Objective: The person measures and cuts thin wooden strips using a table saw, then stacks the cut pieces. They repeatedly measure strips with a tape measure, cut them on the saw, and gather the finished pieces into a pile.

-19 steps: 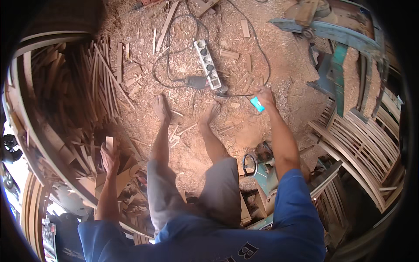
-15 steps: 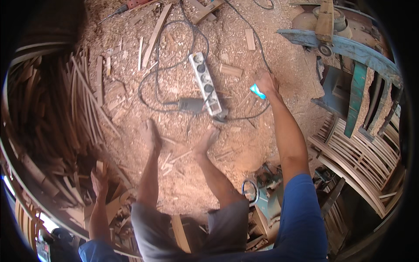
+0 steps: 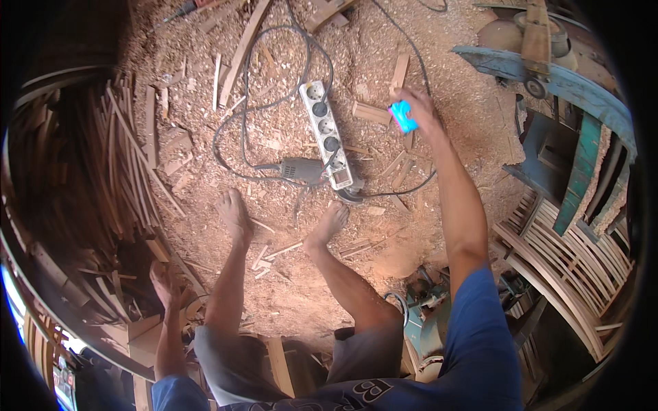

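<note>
My right hand (image 3: 418, 109) is closed on a small bright blue object (image 3: 403, 118), which I cannot identify, above the shavings to the right of a white power strip (image 3: 317, 113). Wood offcuts (image 3: 370, 111) lie just beside that hand. Black cords and a dark power tool (image 3: 300, 169) are by the strip. My left hand (image 3: 164, 281) is down at the lower left among the wood pieces, its fingers around a short wooden block (image 3: 157, 250), partly in shadow.
My bare feet (image 3: 329, 219) stand on the shaving-covered floor. Long thin strips (image 3: 123, 151) are piled at left. At right are a blue metal machine (image 3: 562, 75) and curved slatted wooden frames (image 3: 558, 267). A red tool (image 3: 202, 3) lies at the top edge.
My right hand has moved up and forward with the blue object, now higher than the strip's middle. My left hand is lower in the picture with the block, as the view has shifted.
</note>
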The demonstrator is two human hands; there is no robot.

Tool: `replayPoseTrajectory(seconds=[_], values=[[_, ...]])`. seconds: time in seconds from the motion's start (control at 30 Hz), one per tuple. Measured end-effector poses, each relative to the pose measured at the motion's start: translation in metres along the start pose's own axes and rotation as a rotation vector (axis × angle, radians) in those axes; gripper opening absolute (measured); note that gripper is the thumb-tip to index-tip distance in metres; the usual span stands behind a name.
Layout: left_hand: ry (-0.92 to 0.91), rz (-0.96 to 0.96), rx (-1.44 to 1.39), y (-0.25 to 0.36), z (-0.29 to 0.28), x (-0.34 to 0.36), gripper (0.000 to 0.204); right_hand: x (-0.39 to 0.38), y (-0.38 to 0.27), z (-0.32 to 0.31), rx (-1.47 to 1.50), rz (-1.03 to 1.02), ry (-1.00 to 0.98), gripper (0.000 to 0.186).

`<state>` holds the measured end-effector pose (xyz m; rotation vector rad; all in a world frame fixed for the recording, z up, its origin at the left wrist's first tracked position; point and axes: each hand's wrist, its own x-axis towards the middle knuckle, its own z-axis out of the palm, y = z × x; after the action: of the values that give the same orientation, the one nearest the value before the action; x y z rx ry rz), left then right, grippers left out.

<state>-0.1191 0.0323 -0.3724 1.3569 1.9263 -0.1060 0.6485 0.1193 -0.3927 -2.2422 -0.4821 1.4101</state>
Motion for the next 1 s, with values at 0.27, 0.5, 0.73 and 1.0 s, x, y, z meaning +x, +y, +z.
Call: replayPoseTrajectory(seconds=[0.27,0.5,0.73,1.0], values=[[-0.486,0.350,-0.622,0.360,-0.061,-0.119,0.047,-0.328,-0.125,0.002,0.524,-0.066,-0.398,0.037],[-0.838,0.174,-0.762,0.490,-0.108,-0.258,0.038,-0.491,-0.143,0.039,0.460,-0.055,-0.508,0.032],[-0.574,-0.033,-0.837,0.443,-0.145,-0.336,0.019,-0.610,-0.061,0.015,0.659,0.140,-0.313,0.034],[-0.782,0.518,-0.172,0.415,-0.160,-0.402,0.056,-0.716,-0.055,-0.026,0.078,-0.303,0.072,0.052]])
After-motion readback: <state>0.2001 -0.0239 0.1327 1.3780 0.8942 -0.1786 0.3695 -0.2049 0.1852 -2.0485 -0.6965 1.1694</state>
